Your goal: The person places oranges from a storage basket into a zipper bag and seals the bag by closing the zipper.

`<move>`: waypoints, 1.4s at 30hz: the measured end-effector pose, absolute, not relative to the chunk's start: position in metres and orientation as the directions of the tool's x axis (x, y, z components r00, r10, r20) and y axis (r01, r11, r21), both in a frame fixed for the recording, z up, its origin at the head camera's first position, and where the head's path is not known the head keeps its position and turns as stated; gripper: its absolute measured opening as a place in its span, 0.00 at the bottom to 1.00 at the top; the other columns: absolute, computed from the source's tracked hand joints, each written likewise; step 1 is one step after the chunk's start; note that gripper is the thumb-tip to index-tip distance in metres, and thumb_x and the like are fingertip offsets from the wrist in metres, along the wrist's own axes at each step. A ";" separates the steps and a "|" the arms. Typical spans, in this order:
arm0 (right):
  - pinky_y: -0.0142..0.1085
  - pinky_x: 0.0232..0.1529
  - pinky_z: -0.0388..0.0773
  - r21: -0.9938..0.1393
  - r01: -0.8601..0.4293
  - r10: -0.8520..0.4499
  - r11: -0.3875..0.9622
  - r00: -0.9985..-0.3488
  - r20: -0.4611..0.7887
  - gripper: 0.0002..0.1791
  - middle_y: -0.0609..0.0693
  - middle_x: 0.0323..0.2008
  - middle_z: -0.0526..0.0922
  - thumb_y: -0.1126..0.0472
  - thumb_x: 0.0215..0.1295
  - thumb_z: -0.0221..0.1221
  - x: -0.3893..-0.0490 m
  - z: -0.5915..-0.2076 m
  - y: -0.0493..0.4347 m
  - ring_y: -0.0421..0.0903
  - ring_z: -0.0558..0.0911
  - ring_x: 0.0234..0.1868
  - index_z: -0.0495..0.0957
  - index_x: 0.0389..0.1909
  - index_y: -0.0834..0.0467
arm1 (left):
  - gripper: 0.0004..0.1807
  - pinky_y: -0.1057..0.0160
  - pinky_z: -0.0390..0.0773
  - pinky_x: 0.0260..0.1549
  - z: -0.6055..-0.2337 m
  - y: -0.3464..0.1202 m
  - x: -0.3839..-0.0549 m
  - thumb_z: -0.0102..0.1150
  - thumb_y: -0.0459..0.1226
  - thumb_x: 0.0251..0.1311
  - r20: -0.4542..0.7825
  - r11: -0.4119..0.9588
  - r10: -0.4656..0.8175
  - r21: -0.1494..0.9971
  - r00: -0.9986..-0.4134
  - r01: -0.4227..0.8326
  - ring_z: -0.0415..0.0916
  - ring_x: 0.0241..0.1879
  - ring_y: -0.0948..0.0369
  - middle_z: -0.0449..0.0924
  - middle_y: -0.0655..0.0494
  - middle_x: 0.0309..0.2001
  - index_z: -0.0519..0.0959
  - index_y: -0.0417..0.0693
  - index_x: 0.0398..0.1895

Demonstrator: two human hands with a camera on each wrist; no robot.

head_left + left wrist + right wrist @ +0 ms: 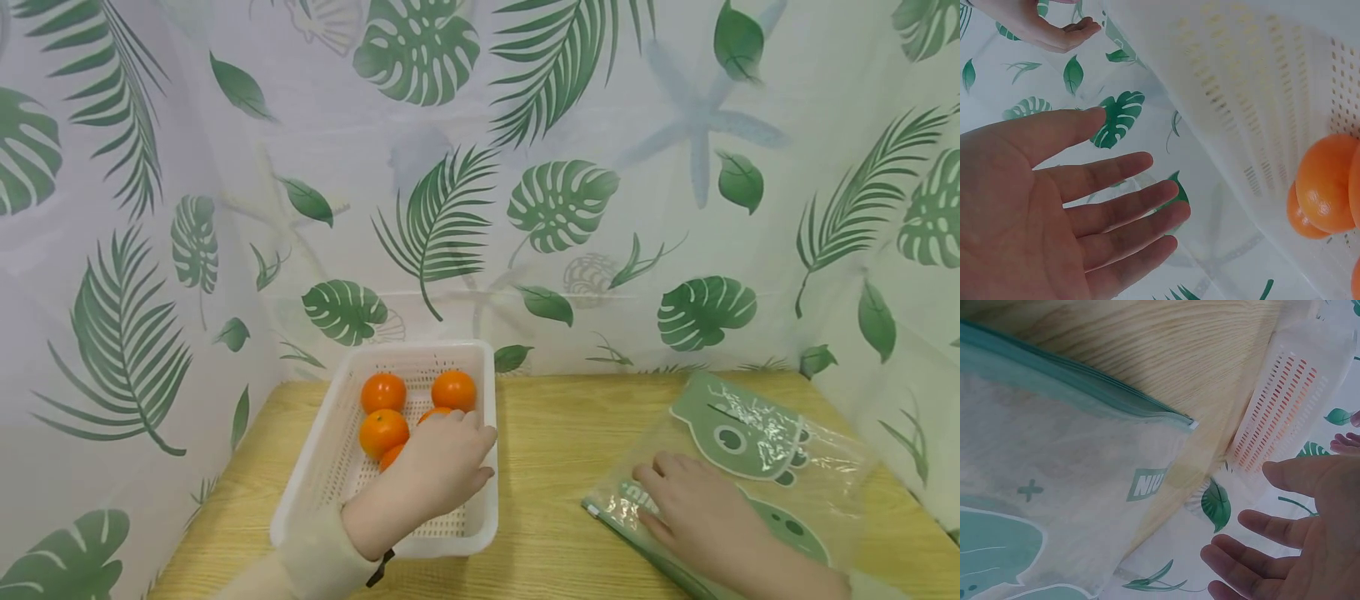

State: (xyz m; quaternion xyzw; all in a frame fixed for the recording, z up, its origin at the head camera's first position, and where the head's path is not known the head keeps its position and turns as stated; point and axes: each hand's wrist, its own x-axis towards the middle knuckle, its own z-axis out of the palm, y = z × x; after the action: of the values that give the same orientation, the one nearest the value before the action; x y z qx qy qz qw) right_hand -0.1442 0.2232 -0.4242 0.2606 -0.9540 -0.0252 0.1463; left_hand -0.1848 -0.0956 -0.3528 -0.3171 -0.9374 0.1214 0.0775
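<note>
My left hand hovers over the right side of a white plastic basket. In the left wrist view its fingers are spread and nearly straight, with nothing held. Several oranges lie in the basket, some partly hidden behind that hand; one orange also shows in the left wrist view. My right hand is above a clear zip bag with green cartoon animals, its fingers loosely bent and holding nothing. The bag's green zipper edge and white slider face the basket side.
A wooden tabletop lies under the basket and bag, with bare wood between them. Behind and at both sides hangs a white cloth printed with green leaves. The basket's raised rim stands beside the left hand.
</note>
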 end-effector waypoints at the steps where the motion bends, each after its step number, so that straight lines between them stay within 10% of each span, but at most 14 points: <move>1: 0.39 0.36 0.76 0.122 -0.488 -0.503 0.864 -0.822 0.267 0.20 0.42 0.33 0.74 0.49 0.57 0.78 -0.144 -0.424 0.225 0.41 0.74 0.34 0.80 0.43 0.52 | 0.17 0.66 0.74 0.28 -0.353 -0.094 -0.184 0.71 0.54 0.65 0.070 0.766 0.617 -0.279 -0.784 0.579 0.76 0.33 0.60 0.80 0.57 0.36 0.83 0.52 0.43; 42: 0.38 0.30 0.75 0.077 -0.420 -0.426 0.904 -0.899 0.103 0.24 0.43 0.34 0.78 0.43 0.58 0.75 -0.133 -0.448 0.270 0.42 0.77 0.32 0.81 0.46 0.53 | 0.26 0.68 0.80 0.52 -0.400 -0.017 -0.141 0.65 0.67 0.62 0.053 0.577 0.795 -0.373 -0.604 0.727 0.80 0.51 0.65 0.83 0.64 0.52 0.82 0.65 0.55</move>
State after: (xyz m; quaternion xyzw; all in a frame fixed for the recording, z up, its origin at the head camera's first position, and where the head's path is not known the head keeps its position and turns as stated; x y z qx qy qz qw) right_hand -0.1333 0.2696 -0.4477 0.2170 -0.9740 -0.0263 0.0589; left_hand -0.1410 -0.0170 -0.3995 -0.4316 -0.8815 0.1586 0.1077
